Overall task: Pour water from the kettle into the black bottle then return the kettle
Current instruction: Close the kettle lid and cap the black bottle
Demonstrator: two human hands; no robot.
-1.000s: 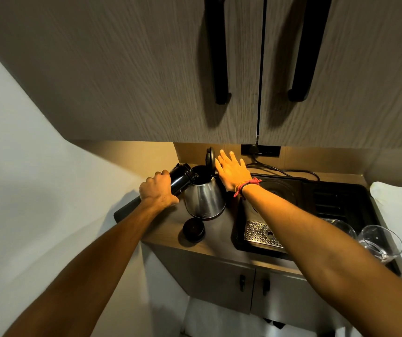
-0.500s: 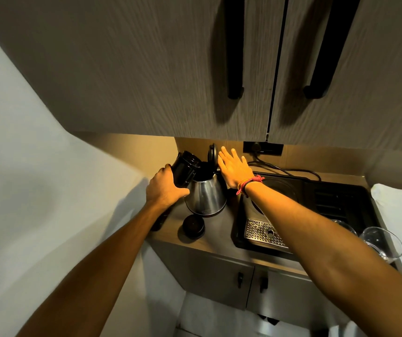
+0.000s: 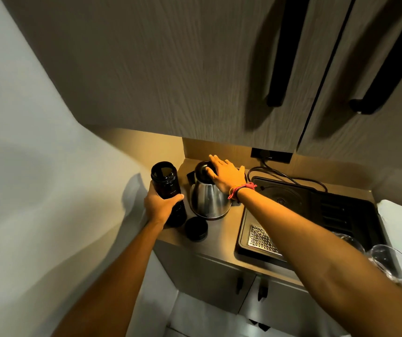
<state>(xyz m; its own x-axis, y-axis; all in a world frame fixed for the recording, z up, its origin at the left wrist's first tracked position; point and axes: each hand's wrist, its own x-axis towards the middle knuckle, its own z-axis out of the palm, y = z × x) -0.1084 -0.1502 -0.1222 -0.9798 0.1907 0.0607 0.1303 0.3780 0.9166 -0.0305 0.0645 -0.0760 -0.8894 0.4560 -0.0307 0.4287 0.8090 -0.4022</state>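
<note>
On counter, left hand (image 3: 160,206) grips black bottle (image 3: 168,190); right hand (image 3: 226,175) flat on kettle (image 3: 209,198)

A black rectangular drip tray (image 3: 316,215) with a perforated metal grate (image 3: 261,240) sits on the brown countertop (image 3: 219,239), two clear glasses (image 3: 389,262) at its right end, below grey wood-grain wall cabinets (image 3: 170,69).

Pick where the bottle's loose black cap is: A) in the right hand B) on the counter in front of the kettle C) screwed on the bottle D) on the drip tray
B: the black cap lies on the counter just in front of the kettle, and the black bottle held by the left hand stands open.
</note>
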